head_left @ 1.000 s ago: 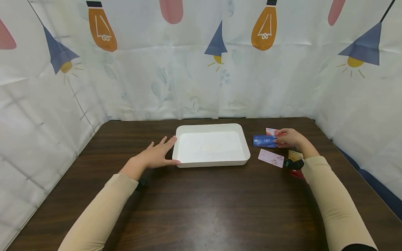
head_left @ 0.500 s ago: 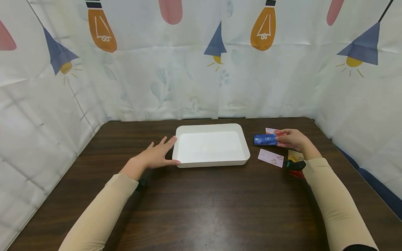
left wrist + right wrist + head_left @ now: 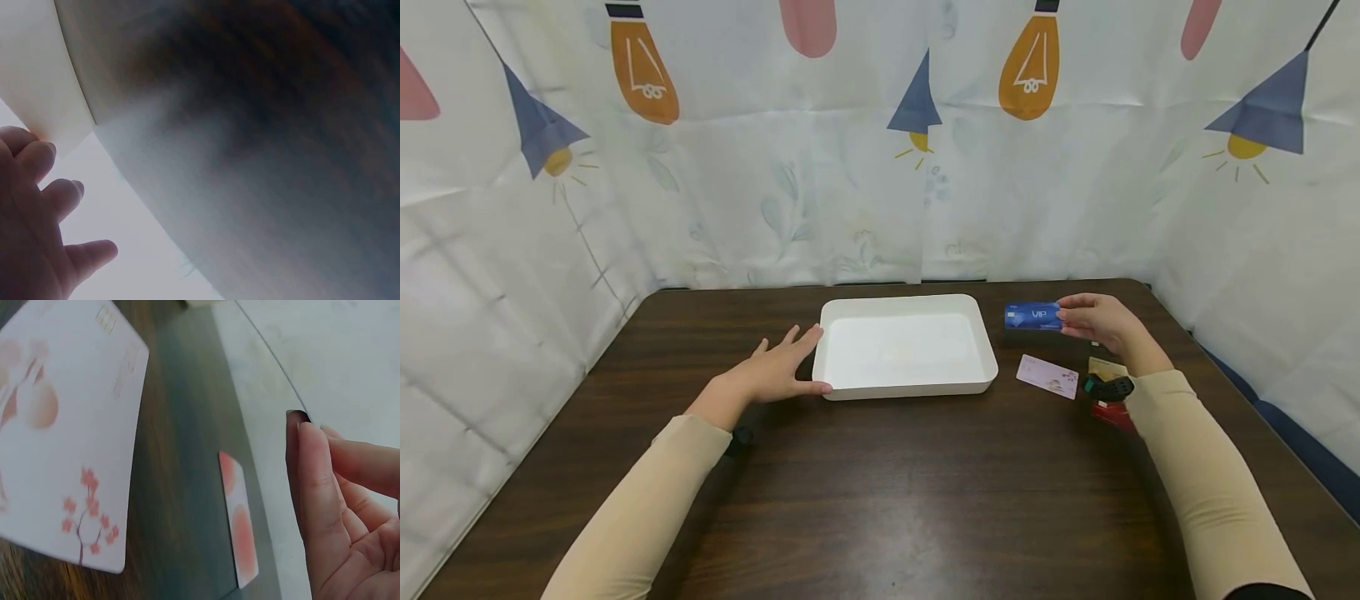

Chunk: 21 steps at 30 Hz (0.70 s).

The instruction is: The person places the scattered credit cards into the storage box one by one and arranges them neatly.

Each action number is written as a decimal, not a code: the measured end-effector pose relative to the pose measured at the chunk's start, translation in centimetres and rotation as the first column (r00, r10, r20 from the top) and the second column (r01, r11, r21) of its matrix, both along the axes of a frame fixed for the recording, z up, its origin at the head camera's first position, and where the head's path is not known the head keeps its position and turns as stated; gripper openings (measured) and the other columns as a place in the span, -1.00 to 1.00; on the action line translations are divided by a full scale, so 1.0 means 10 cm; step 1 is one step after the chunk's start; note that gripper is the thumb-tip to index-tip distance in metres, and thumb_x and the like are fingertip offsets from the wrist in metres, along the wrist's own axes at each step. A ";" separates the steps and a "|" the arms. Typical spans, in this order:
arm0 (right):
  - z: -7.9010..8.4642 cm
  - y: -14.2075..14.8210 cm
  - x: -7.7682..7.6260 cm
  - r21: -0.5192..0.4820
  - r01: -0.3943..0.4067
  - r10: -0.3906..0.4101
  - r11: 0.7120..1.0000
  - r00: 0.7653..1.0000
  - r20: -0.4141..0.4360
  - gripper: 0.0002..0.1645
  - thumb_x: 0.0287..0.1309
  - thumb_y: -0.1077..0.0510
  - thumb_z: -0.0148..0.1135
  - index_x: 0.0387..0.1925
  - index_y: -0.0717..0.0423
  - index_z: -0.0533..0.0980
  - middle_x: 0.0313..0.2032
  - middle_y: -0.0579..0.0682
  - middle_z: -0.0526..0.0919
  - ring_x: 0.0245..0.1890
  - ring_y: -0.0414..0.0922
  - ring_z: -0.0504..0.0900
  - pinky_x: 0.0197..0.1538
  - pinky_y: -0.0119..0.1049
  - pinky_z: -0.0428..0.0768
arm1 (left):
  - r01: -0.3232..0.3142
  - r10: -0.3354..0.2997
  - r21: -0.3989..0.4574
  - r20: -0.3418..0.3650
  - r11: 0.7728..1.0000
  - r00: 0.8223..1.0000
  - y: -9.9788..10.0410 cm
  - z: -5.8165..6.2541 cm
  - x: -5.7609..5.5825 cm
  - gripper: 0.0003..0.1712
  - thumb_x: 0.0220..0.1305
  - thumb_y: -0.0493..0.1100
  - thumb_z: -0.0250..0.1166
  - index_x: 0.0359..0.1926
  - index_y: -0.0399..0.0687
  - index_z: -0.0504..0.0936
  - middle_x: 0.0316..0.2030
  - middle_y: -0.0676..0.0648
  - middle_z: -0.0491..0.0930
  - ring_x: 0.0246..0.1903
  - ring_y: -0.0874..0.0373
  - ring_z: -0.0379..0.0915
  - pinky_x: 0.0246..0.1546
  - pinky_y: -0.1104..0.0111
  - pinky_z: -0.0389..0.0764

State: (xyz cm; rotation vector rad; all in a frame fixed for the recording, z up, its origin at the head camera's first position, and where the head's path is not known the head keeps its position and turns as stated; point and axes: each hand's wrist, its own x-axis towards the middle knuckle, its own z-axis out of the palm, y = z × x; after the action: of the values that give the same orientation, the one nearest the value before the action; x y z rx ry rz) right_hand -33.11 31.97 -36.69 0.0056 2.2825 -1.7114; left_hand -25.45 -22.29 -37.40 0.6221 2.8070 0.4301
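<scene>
My right hand (image 3: 1101, 321) pinches the right end of a blue VIP card (image 3: 1032, 316) between thumb and fingers. In the right wrist view the card shows nearly edge-on, as a dark strip beside the thumb. A red-and-white card (image 3: 240, 525) lies on the table there; in the head view it is hidden. The pale pink card (image 3: 1047, 377) with blossom print lies nearer me. My left hand (image 3: 771, 367) is spread, its index finger and thumb touching the left side of a white rectangular tray (image 3: 906, 390).
Under the right wrist lie a gold card (image 3: 1107, 369) and a red card (image 3: 1112, 414), partly covered by the wristband (image 3: 1108, 389). The dark wooden table (image 3: 880, 483) ends at a white printed curtain (image 3: 737, 192) behind and at the sides.
My right hand has raised the blue card off the table and moved it farther back, so it now covers the red-and-white card in the head view. The left hand and tray stay put.
</scene>
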 end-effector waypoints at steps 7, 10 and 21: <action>0.06 -0.08 0.03 -0.154 0.035 -0.029 0.987 0.999 0.041 -0.72 0.48 0.27 0.16 0.14 0.17 0.42 -0.23 -0.08 0.57 -0.30 -0.27 0.70 -0.05 -0.40 0.68 | -0.003 0.003 -0.002 -0.005 1.000 1.000 0.00 -0.01 -0.01 0.29 0.27 0.49 0.25 0.65 -0.12 -0.18 0.62 -0.19 -0.14 0.58 -0.22 -0.36 0.39 -0.40 -0.31; 0.08 -0.14 0.05 -0.161 0.054 -0.047 0.986 0.998 0.051 -0.70 0.47 0.25 0.18 0.15 0.15 0.40 -0.19 -0.07 0.55 -0.30 -0.27 0.70 -0.03 -0.41 0.67 | -0.003 0.003 -0.003 -0.007 1.000 1.000 0.00 0.00 0.00 0.29 0.27 0.48 0.25 0.65 -0.12 -0.18 0.62 -0.19 -0.15 0.58 -0.22 -0.36 0.39 -0.39 -0.31; 0.15 -0.44 0.14 -0.259 0.126 -0.120 0.957 0.992 0.039 -0.63 0.45 0.27 0.19 0.21 0.21 0.42 -0.04 0.00 0.46 -0.31 -0.29 0.70 -0.09 -0.44 0.68 | 0.019 -0.035 -0.137 -0.110 0.990 0.993 0.01 -0.05 -0.01 0.26 0.28 0.56 0.12 0.65 -0.10 -0.13 0.63 -0.13 -0.16 0.59 -0.19 -0.34 0.38 -0.41 -0.28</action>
State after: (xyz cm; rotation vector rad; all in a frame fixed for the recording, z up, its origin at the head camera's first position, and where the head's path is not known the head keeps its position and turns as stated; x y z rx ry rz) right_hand -31.66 27.61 -35.16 0.1144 2.0608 -2.0533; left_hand -25.56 -22.17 -37.85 0.6732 2.8991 0.2017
